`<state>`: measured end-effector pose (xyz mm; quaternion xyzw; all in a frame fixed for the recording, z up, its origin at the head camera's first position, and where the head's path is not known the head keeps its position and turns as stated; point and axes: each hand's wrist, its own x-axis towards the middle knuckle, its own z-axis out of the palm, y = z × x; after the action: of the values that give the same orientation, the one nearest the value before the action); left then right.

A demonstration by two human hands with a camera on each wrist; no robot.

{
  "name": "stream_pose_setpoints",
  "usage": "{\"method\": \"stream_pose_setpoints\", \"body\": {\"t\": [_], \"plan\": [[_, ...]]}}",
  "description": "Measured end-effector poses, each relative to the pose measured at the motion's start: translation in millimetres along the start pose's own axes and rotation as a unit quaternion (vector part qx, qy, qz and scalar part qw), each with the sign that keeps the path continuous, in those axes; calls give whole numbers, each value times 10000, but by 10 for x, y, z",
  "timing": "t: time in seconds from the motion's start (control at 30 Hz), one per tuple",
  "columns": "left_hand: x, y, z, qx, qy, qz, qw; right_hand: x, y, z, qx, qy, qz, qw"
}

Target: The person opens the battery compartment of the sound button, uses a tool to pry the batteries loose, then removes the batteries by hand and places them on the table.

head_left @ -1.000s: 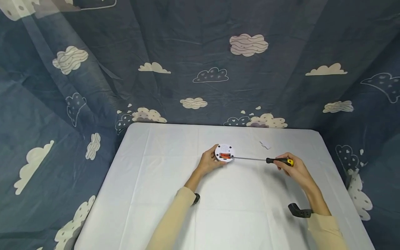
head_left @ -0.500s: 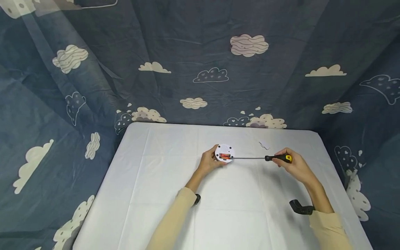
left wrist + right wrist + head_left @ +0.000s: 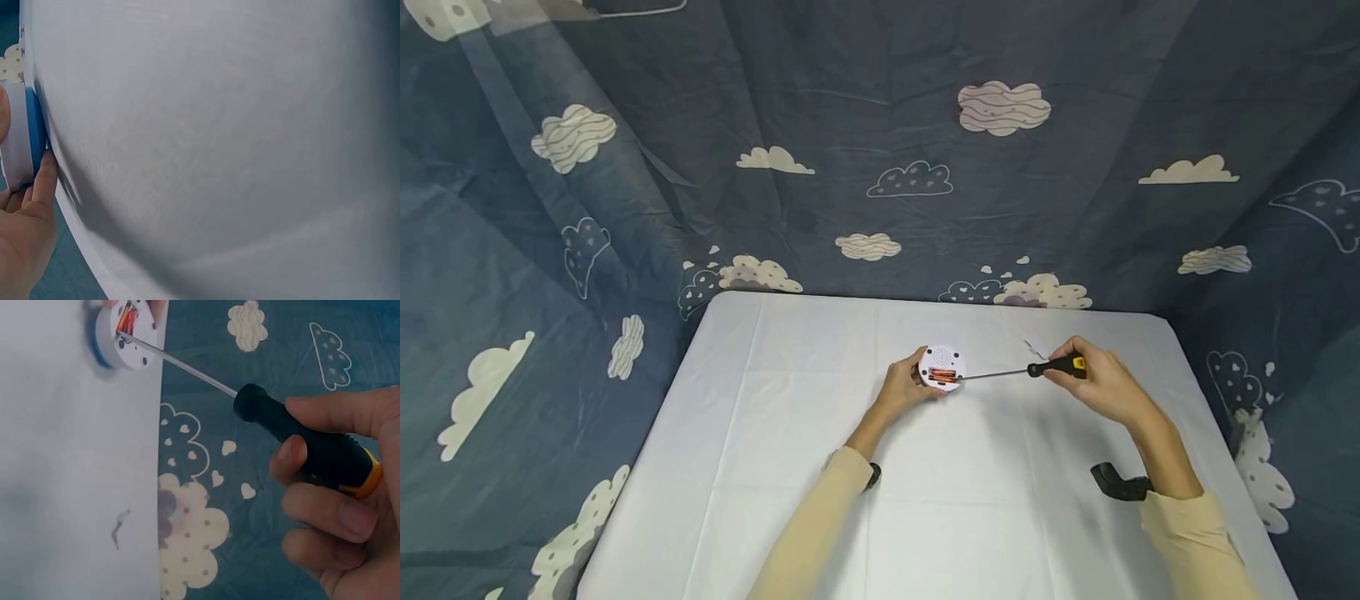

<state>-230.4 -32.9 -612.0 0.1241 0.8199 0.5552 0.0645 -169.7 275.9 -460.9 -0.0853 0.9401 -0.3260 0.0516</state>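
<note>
My left hand [image 3: 900, 388] grips a round white device [image 3: 942, 358] by its edge, its open battery compartment facing up. Orange-red batteries [image 3: 943, 376] lie in that compartment. Seen from the left wrist, the device [image 3: 15, 137] has a blue face on its other side, with the thumb and fingers around its edge. My right hand [image 3: 1102, 382] holds a screwdriver [image 3: 325, 453] by its black and yellow handle, thumb and forefinger along it. The long metal shaft [image 3: 187, 365] reaches left, its tip right at the edge of the battery compartment.
A small white piece [image 3: 1035, 348], likely a cover, lies on the white-covered table [image 3: 790, 433] just beyond the screwdriver. Dark blue cloth [image 3: 820, 100] with cloud prints hangs behind and beside the table. Black wrist mounts [image 3: 1120, 483] sit on the forearms.
My right hand has shifted left and slightly away from me, so the screwdriver handle now sits higher and its shaft slopes down toward the device. The left hand has stayed nearly still.
</note>
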Motion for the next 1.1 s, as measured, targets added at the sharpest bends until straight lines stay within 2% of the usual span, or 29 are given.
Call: {"method": "stream_pose_setpoints", "body": {"t": [0.27,0.5,0.83,1.1], "plan": [[-11,-14,10,19,51,90,9999,-17,-51,3,-44,33,-18,10000],[-18,-15,11,-166,47,34,9998,-25,-33,23,-51,116,-52,9999],[-19,-9,4,-86,97,53,9999,-40,-16,-8,2,211,8,9998],[-18,-9,1,-214,69,1,9997,-43,-14,26,14,131,3,9999]]}}
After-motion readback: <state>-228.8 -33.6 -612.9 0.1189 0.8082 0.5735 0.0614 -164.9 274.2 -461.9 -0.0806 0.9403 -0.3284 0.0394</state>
